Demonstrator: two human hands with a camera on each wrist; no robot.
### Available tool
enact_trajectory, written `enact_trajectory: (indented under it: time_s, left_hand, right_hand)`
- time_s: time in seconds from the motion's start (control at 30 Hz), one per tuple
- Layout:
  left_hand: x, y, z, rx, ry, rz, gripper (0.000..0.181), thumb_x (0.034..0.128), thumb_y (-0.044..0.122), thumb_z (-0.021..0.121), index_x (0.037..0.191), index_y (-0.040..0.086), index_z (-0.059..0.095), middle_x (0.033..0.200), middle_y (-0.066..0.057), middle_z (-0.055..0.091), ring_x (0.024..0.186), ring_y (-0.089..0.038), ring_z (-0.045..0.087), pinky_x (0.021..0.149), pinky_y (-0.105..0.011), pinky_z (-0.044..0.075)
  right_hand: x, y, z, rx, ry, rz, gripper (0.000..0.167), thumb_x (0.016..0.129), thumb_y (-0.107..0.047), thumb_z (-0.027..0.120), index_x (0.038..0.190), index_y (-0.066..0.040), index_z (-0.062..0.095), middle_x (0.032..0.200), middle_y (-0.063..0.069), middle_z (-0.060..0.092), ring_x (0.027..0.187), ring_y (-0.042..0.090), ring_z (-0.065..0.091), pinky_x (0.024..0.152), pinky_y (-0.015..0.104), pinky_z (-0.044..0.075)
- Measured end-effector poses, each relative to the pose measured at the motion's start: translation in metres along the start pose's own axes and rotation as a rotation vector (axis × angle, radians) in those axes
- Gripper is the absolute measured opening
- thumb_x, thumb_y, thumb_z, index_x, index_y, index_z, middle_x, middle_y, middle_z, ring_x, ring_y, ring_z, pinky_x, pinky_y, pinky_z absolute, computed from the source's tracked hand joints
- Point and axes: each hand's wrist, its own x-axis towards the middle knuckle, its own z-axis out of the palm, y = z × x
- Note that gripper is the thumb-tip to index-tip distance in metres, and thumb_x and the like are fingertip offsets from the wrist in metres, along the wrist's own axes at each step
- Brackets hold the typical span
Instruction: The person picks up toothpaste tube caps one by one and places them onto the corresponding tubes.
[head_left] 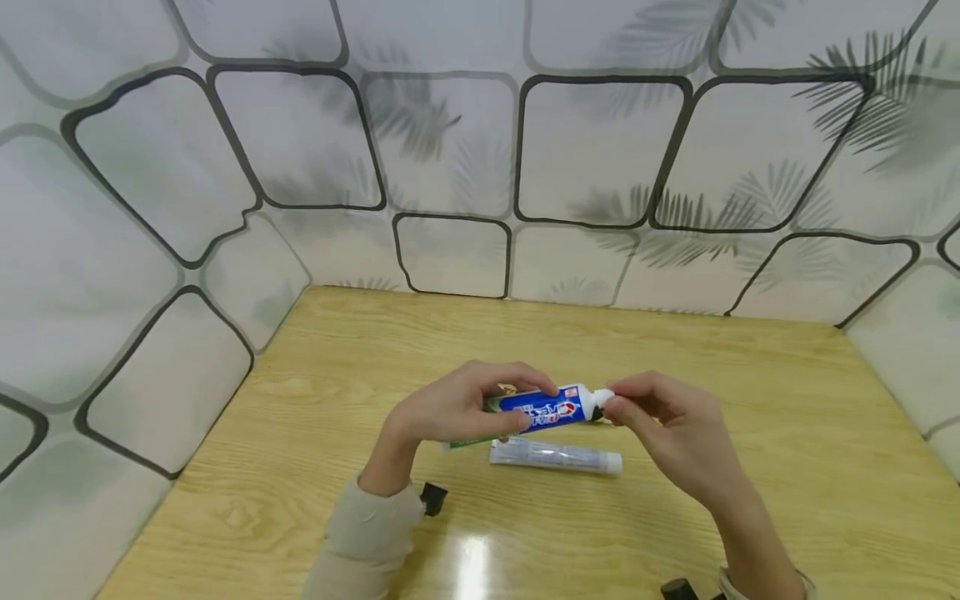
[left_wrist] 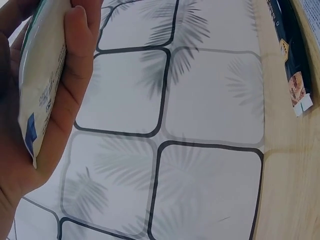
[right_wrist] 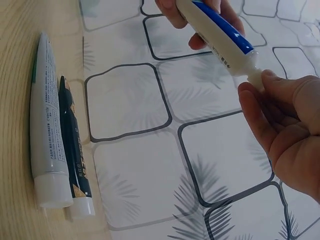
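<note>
My left hand (head_left: 465,408) holds a blue, white and green toothpaste tube (head_left: 543,410) above the table, thumb on the near side and fingers over the far side. At the tube's right end, my right hand (head_left: 675,433) pinches the white cap (right_wrist: 256,80) between thumb and index finger. The cap sits at the tube's neck; whether it is loosened I cannot tell. Below lies a whitish toothpaste tube (head_left: 555,456), its white cap pointing right. A dark tube with a white cap (right_wrist: 75,150) lies beside it, mostly hidden in the head view by the held tube.
The wood-grain table (head_left: 300,517) meets a patterned wall covering (head_left: 450,150) at the back and sides. A small black piece (head_left: 433,498) shows beside the left sleeve. Another black object (head_left: 678,589) is near the right wrist at the bottom edge.
</note>
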Motion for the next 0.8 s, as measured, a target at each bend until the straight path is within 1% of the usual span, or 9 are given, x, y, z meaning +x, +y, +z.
enact_trajectory:
  time_s: [0.13,0.3,0.53,0.7,0.8]
  left_hand:
    - [-0.0006,0.0020,0.0000,0.024,0.005,-0.001,0.034,0.0980,0.009,0.062,0.132,0.011,0.059,0.121,-0.007,0.064,0.089,-0.011,0.061,0.067,-0.027,0.054]
    - [-0.0003,0.0041,-0.0009,0.069,0.006,0.010,0.034,0.0981,0.011,0.063,0.132,0.012,0.060,0.120,-0.005,0.065,0.089,-0.010,0.060,0.069,-0.026,0.054]
    - [-0.0019,0.0075,0.0006,0.092,0.009,0.033,0.033,0.0974,0.010,0.064,0.131,0.010,0.062,0.119,-0.005,0.065,0.089,-0.009,0.060,0.071,-0.026,0.054]
    - [-0.0023,0.0094,0.0006,0.095,0.004,0.035,0.033,0.0973,0.010,0.064,0.130,0.009,0.062,0.118,-0.005,0.066,0.087,-0.008,0.060,0.068,-0.025,0.053]
    - [-0.0025,0.0093,0.0003,0.096,0.006,0.034,0.033,0.0975,0.010,0.064,0.131,0.009,0.062,0.116,-0.005,0.066,0.083,-0.008,0.060,0.063,-0.024,0.051]
  right_hand:
    - [-0.0006,-0.0023,0.0000,-0.042,-0.008,0.094,0.021,0.082,0.016,0.070,0.094,-0.001,0.072,0.076,0.003,0.070,0.064,0.005,0.065,0.059,0.019,0.054]
    - [-0.0001,-0.0043,-0.0018,-0.076,-0.039,0.161,0.012,0.087,0.009,0.069,0.094,0.000,0.071,0.077,0.000,0.070,0.063,0.006,0.065,0.058,0.021,0.055]
    - [0.0002,-0.0044,-0.0041,-0.109,-0.105,0.212,0.005,0.092,0.001,0.067,0.093,-0.003,0.070,0.073,-0.003,0.067,0.062,0.007,0.063,0.056,0.025,0.054]
    - [0.0002,-0.0032,-0.0041,-0.127,-0.144,0.227,0.010,0.097,-0.005,0.063,0.090,-0.008,0.069,0.071,-0.004,0.065,0.061,0.008,0.062,0.056,0.026,0.054]
    - [0.0008,-0.0028,-0.0044,-0.125,-0.167,0.228,0.013,0.100,-0.007,0.059,0.093,-0.007,0.069,0.073,-0.001,0.066,0.063,0.007,0.063,0.058,0.027,0.055]
